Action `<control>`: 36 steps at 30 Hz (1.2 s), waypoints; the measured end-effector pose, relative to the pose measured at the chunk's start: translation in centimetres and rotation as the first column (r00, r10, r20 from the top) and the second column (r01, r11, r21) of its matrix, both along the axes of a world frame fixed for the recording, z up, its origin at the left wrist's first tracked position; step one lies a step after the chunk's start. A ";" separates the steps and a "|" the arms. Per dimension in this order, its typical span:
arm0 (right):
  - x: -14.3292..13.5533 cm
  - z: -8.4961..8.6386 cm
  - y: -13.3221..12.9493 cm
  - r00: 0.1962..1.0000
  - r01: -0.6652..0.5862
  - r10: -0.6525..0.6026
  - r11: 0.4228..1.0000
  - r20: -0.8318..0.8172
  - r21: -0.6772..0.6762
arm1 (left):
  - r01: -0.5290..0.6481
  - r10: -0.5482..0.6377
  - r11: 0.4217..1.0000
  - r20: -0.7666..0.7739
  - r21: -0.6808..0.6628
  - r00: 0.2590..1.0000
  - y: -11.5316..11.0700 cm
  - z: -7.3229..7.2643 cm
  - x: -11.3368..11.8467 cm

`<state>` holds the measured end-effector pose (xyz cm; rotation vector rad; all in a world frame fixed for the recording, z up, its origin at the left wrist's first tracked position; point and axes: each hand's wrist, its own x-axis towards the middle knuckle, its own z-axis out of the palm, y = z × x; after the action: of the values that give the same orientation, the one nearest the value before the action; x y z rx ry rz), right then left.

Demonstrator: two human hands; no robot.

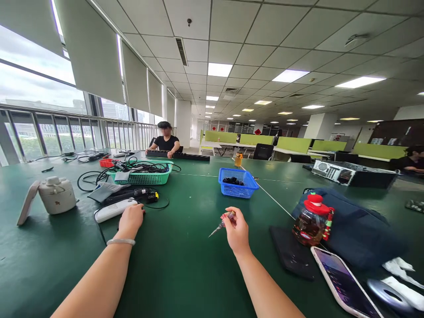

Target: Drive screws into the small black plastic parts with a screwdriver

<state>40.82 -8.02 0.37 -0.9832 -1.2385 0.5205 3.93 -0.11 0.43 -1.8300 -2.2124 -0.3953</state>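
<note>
My right hand (237, 227) is closed in a pinch round the handle of a small screwdriver (217, 229), whose thin metal tip points down and left above the green table. Over on the left, my left hand (130, 219) is closed at the right end of a long white power strip (112, 210); its fingertips are partly hidden. A dark cable runs down from the strip's left end. Just behind lie a black bundle (129, 195) with a yellow-tipped plug and a grey pouch (106, 191). Beyond my right hand stands a blue basket (236, 193) holding small black parts.
A green basket (149, 179) overflows with black cables. At left stands a white jug (57, 196); at right are a red-lidded jar (310, 223), a phone (346, 282), a dark bag (361, 229) and a computer case (354, 173). A person (164, 140) sits across the table.
</note>
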 end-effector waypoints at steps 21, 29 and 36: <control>0.0 0.3 -0.3 1.000 0.000 0.000 1.000 -0.003 0.007 | 0.043 -0.045 0.996 0.027 0.082 0.999 0.2 -0.4 -0.2; 0.1 0.1 -0.3 1.000 0.000 0.000 1.000 0.001 -0.005 | 0.044 -0.045 0.998 0.032 0.052 0.998 0.2 -0.3 -0.2; 0.0 0.3 -0.3 1.000 0.005 -0.005 1.000 0.001 0.008 | 0.040 -0.042 0.998 0.026 0.048 0.999 0.0 0.0 -0.2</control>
<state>40.83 -8.37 0.67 -0.9793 -1.2376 0.5104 3.75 -0.12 0.38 -1.8588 -2.1670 -0.4784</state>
